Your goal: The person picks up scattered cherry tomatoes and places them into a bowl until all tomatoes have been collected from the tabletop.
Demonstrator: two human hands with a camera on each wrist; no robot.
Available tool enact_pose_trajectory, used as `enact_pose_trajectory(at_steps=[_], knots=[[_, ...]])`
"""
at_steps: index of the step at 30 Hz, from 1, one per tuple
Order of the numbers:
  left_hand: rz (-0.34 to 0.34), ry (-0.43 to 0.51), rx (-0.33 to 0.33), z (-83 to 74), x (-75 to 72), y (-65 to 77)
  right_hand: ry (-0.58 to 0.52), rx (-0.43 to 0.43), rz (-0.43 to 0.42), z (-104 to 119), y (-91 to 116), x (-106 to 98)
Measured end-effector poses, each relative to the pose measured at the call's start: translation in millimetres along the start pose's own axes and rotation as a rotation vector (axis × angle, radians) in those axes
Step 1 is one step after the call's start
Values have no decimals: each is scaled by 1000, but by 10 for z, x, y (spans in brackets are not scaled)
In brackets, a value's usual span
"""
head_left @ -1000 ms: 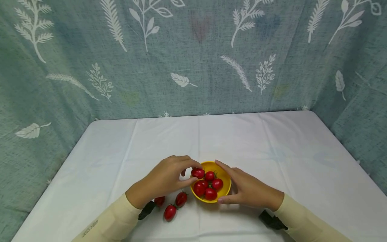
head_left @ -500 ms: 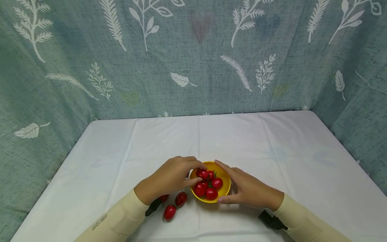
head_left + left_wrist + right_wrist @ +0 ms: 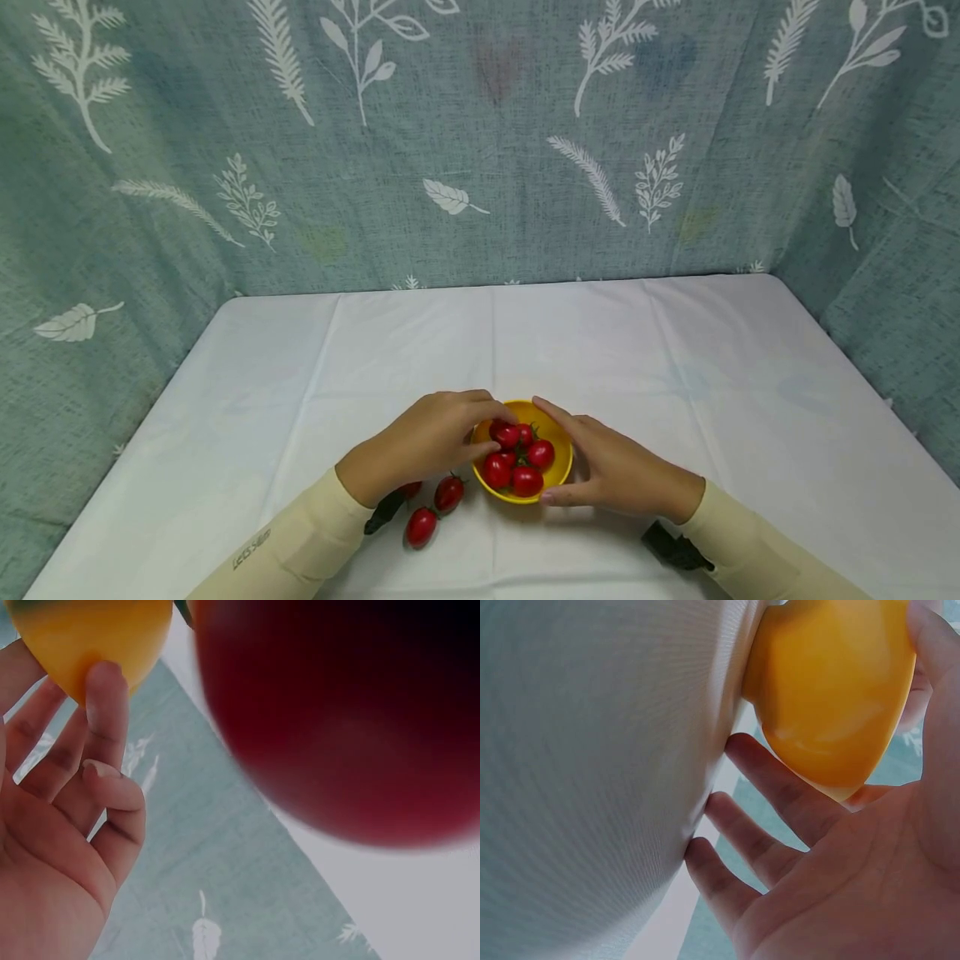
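At the lower centre of the head view, the left hand [image 3: 431, 433] is pinching a red cherry tomato [image 3: 504, 433] between thumb and index finger, over the left part of a yellow bowl [image 3: 562, 473]. To set it in well, the fingers should be parting low and gently, letting it settle rather than drop, without nudging the tomatoes in the bowl [image 3: 527, 481]. The bare strip along the bowl's right side is offering room if the pile feels crowded. To the right, the right hand [image 3: 622, 467] is holding the bowl, thumb and index finger spanning the rim; in the right wrist view the other fingers are lying straight, tips against the white tablecloth [image 3: 592, 795]. Keeping that hold light should be enough.

Left of the bowl, two loose cherry tomatoes [image 3: 449, 494] are lying in plain sight, while a third [image 3: 411, 490] is hiding mostly behind the left wrist. The left wrist view is showing a blurred, cut-off tomato [image 3: 345, 735], but not the pinch itself. Inside the bowl, overlapping fruit is making an exact count uncertain.
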State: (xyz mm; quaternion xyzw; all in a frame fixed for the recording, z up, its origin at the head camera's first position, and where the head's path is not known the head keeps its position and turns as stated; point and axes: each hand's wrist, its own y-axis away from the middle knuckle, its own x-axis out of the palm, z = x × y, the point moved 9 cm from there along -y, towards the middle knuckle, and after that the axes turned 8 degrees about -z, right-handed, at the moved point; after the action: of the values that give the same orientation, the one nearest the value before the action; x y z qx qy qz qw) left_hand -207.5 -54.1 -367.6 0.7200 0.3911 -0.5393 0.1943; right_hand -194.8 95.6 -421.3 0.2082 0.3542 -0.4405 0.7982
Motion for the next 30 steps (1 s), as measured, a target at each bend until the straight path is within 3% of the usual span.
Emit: enact_pose_trajectory(at_steps=[7, 16, 30], knots=[[-23, 7, 15, -5, -35, 50, 2, 5, 0, 3, -2, 2], [-119, -36, 49, 1, -197, 190, -3, 3, -2, -4, 5, 9], [-140, -57, -53, 307, -364, 596, -1, 0, -7, -7, -3, 2]])
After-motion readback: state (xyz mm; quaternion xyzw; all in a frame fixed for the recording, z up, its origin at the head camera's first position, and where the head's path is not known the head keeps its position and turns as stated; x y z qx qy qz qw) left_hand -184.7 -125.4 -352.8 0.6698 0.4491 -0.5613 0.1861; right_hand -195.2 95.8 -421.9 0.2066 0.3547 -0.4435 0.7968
